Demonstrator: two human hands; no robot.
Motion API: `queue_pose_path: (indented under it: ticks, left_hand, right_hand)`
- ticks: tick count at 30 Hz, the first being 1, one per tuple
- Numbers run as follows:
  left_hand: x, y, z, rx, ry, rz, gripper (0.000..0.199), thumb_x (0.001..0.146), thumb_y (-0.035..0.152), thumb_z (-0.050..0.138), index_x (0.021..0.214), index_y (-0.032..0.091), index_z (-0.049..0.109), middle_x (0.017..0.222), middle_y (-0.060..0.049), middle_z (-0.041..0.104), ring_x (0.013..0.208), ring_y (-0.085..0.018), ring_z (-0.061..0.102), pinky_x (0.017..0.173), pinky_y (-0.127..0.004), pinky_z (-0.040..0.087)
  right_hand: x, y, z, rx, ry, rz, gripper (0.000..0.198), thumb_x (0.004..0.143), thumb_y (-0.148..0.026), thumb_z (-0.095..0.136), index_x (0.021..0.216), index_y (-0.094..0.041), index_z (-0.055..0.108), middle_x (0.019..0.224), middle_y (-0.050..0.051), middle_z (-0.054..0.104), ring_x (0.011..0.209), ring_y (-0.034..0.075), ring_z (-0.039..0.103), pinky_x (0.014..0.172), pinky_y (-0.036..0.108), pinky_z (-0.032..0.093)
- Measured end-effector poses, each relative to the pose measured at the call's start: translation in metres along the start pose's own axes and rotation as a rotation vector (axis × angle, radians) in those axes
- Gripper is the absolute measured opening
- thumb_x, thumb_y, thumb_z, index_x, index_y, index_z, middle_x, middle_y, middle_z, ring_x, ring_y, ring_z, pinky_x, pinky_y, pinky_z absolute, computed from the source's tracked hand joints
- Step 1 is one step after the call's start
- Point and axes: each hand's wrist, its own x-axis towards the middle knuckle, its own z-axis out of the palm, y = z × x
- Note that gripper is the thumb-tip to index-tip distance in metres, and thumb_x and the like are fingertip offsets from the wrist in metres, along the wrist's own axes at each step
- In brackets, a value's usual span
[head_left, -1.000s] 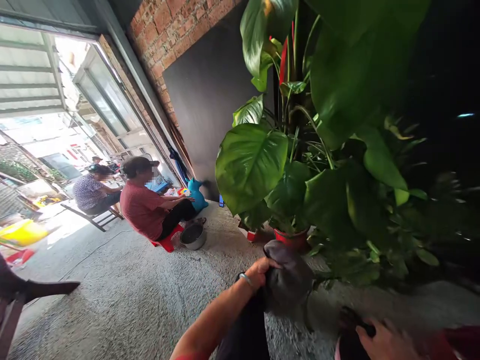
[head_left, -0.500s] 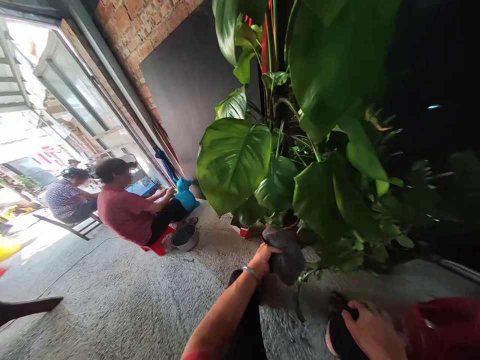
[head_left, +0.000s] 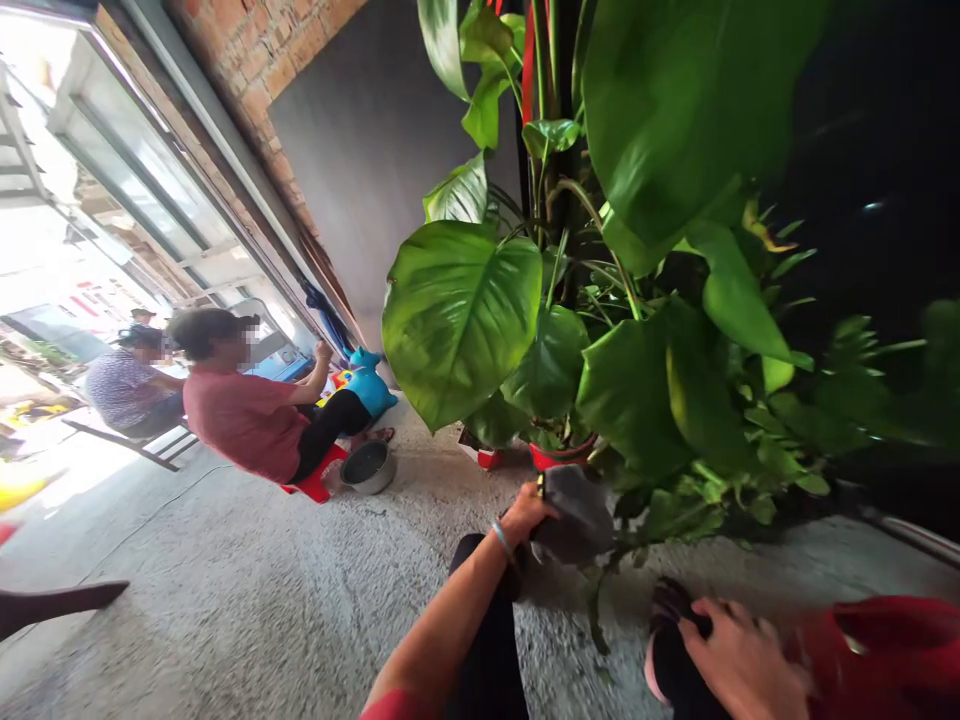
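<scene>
Low in the head view, the left hand (head_left: 525, 518) is closed on the near edge of a dark grey cloth (head_left: 574, 515), which sits a little higher against the plant than half a second ago, so that the red pot (head_left: 559, 455) it then hid now shows behind it. The right hand (head_left: 739, 660) has hardly shifted; it lies on a dark bundle (head_left: 671, 640) at the bottom edge, fingers curled over it, though whether it truly grips cannot be told. A red garment (head_left: 892, 650) lies just beside that hand. The cloth bunches into a lump whose long axis runs from the left hand out toward the right and slightly up, its far end touching the lower leaves. The red pot holds the big-leaved plant (head_left: 465, 315); a smaller red pot (head_left: 487, 458) stands just beside it on the concrete floor (head_left: 247, 600). Farther off, a metal bowl (head_left: 367, 467) rests on the floor; its contents cannot be made out. A seated person in a red shirt (head_left: 240, 420) now has one arm raised, where before both were low.
</scene>
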Motion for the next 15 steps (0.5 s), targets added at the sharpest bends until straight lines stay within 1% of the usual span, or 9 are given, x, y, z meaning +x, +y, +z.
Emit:
queue_pose_path:
  ticks: [2, 4, 6, 7, 8, 10, 12, 14, 15]
  left_hand:
    - [-0.001, 0.013, -0.03, -0.021, 0.011, 0.024, 0.038, 0.043, 0.011, 0.104, 0.071, 0.021, 0.079, 0.073, -0.003, 0.08, 0.079, -0.028, 0.078, 0.099, -0.051, 0.068]
    - [0.014, 0.039, -0.048, -0.092, 0.068, 0.072, 0.043, 0.043, 0.01, 0.101, 0.08, 0.02, 0.081, 0.085, -0.005, 0.086, 0.094, -0.03, 0.082, 0.106, -0.047, 0.066]
    - [0.035, 0.061, -0.053, -0.19, 0.166, 0.101, 0.04, 0.05, 0.012, 0.097, 0.084, 0.021, 0.079, 0.091, -0.008, 0.087, 0.106, -0.033, 0.084, 0.11, -0.047, 0.064]
    - [0.045, 0.067, -0.052, -0.232, 0.223, 0.098, 0.036, 0.055, 0.013, 0.095, 0.086, 0.021, 0.078, 0.091, -0.009, 0.087, 0.108, -0.033, 0.084, 0.11, -0.048, 0.063]
    - [0.052, 0.066, -0.05, -0.262, 0.278, 0.084, 0.034, 0.058, 0.014, 0.093, 0.087, 0.022, 0.077, 0.089, -0.009, 0.086, 0.107, -0.033, 0.084, 0.109, -0.049, 0.063]
    - [0.055, 0.049, -0.048, -0.266, 0.363, 0.031, 0.03, 0.061, 0.014, 0.089, 0.085, 0.023, 0.073, 0.079, -0.005, 0.08, 0.098, -0.031, 0.083, 0.107, -0.051, 0.063]
    - [0.046, 0.02, -0.052, -0.26, 0.435, -0.001, 0.03, 0.061, 0.012, 0.087, 0.082, 0.024, 0.07, 0.071, 0.0, 0.073, 0.086, -0.028, 0.079, 0.104, -0.051, 0.064]
    - [0.035, -0.006, -0.061, -0.258, 0.482, 0.025, 0.029, 0.062, 0.01, 0.086, 0.081, 0.023, 0.069, 0.07, 0.001, 0.072, 0.078, -0.024, 0.075, 0.1, -0.05, 0.065]
    - [0.031, -0.013, -0.067, -0.261, 0.501, 0.062, 0.027, 0.065, 0.01, 0.087, 0.083, 0.022, 0.07, 0.074, 0.001, 0.073, 0.078, -0.023, 0.074, 0.098, -0.048, 0.065]
  right_hand:
    - [0.0, 0.001, -0.002, -0.016, -0.003, -0.007, 0.048, 0.115, -0.031, 0.044, 0.131, -0.025, 0.089, 0.14, 0.019, 0.084, 0.129, 0.041, 0.077, 0.091, 0.051, 0.064]
    - [0.001, -0.002, -0.006, -0.053, 0.019, -0.068, 0.045, 0.113, -0.03, 0.048, 0.126, -0.026, 0.091, 0.136, 0.018, 0.085, 0.124, 0.04, 0.08, 0.097, 0.052, 0.063]
    - [0.001, -0.007, -0.012, -0.077, 0.024, -0.106, 0.045, 0.112, -0.027, 0.048, 0.125, -0.025, 0.091, 0.135, 0.019, 0.085, 0.122, 0.039, 0.08, 0.103, 0.053, 0.062]
    - [0.001, -0.01, -0.015, -0.075, 0.01, -0.096, 0.048, 0.113, -0.027, 0.045, 0.126, -0.024, 0.091, 0.138, 0.019, 0.085, 0.123, 0.04, 0.08, 0.104, 0.054, 0.062]
    - [0.0, -0.014, -0.019, -0.065, -0.007, -0.075, 0.05, 0.114, -0.028, 0.043, 0.128, -0.022, 0.09, 0.141, 0.019, 0.084, 0.126, 0.041, 0.079, 0.103, 0.055, 0.062]
    - [-0.002, -0.018, -0.022, -0.039, -0.035, -0.023, 0.054, 0.115, -0.029, 0.038, 0.131, -0.021, 0.089, 0.145, 0.019, 0.083, 0.131, 0.044, 0.077, 0.098, 0.057, 0.064]
    - [-0.001, -0.017, -0.02, -0.015, -0.034, -0.007, 0.052, 0.115, -0.03, 0.04, 0.129, -0.024, 0.089, 0.145, 0.017, 0.083, 0.131, 0.043, 0.077, 0.095, 0.055, 0.064]
    - [0.002, -0.012, -0.012, -0.002, -0.028, -0.02, 0.048, 0.113, -0.031, 0.045, 0.128, -0.025, 0.089, 0.143, 0.017, 0.084, 0.132, 0.041, 0.077, 0.097, 0.052, 0.063]
    - [0.004, -0.01, -0.007, -0.006, -0.031, -0.02, 0.046, 0.113, -0.032, 0.047, 0.129, -0.024, 0.089, 0.143, 0.018, 0.084, 0.132, 0.04, 0.077, 0.098, 0.051, 0.063]
